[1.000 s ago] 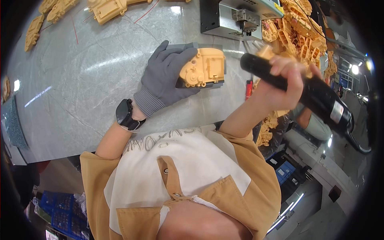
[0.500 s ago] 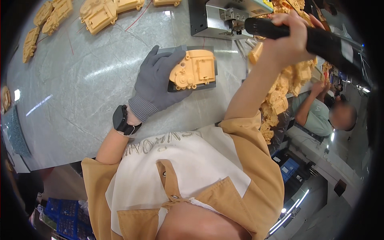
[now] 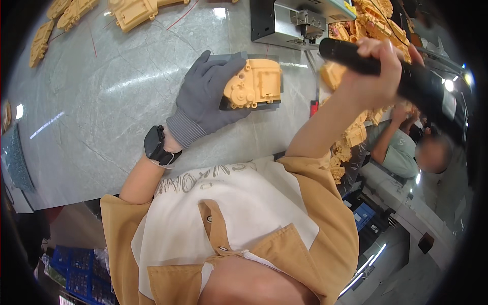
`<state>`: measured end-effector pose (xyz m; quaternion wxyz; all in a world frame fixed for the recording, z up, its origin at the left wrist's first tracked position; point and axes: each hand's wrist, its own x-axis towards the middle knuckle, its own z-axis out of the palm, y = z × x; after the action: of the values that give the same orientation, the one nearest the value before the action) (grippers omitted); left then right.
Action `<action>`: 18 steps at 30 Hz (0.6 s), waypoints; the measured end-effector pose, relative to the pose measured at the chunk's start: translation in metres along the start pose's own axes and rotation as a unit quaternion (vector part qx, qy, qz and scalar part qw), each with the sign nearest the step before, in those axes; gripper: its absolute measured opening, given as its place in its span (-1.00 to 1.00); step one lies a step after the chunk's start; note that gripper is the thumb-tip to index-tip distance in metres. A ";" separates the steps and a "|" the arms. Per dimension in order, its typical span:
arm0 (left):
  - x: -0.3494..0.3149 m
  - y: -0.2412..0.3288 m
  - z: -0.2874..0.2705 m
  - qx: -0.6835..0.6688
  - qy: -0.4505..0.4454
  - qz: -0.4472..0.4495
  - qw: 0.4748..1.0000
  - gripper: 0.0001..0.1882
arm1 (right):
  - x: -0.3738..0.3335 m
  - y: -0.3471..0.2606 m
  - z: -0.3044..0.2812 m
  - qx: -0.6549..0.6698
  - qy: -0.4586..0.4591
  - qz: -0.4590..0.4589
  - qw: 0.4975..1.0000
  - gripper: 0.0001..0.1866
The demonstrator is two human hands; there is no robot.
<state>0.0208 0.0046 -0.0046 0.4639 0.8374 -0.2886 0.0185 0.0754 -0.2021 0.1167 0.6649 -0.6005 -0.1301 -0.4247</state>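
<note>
A yellow-orange plastic housing [image 3: 265,81] with round bosses and a rectangular recess lies in a dark flat fixture [image 3: 277,105] on the table. My left hand [image 3: 206,94], in a grey glove, is closed around the housing's left side, its thumb and fingers against the part and the fixture. Raised to the right is my bare right hand [image 3: 381,68], wrapped around a black rod-shaped tool [image 3: 351,55], which looks like an electric screwdriver. Its blunt near end points left, just below a metal box machine [image 3: 290,23]; no bit can be made out.
Several more yellow housings [image 3: 134,12] lie along the table's far edge. A heap of yellow parts [image 3: 353,134] fills the right side. Near the fixture is a small red object [image 3: 314,108]. Another person [image 3: 396,147] sits at the right. Blue crates [image 3: 84,272] stand at lower left.
My right hand has brought the black screwdriver down and toward me, away from the machine. The red object has come into sight. My left hand keeps its hold; the view has shifted slightly.
</note>
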 end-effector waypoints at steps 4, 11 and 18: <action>0.004 0.002 0.001 -0.008 -0.006 0.002 1.000 -0.16 | 0.014 0.025 0.007 -0.071 0.036 0.018 0.997 -0.57; 0.006 0.001 -0.001 -0.007 -0.004 0.003 1.000 -0.13 | -0.013 -0.010 0.000 -0.054 -0.033 0.145 0.987 -0.55; 0.001 -0.003 0.001 -0.023 0.012 0.015 1.000 -0.13 | -0.060 -0.062 0.016 0.123 -0.174 0.118 0.970 -0.49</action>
<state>0.0231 0.0049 -0.0073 0.4861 0.8217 -0.2960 0.0293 -0.0004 -0.1578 0.1227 0.7463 -0.5898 -0.2232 -0.2128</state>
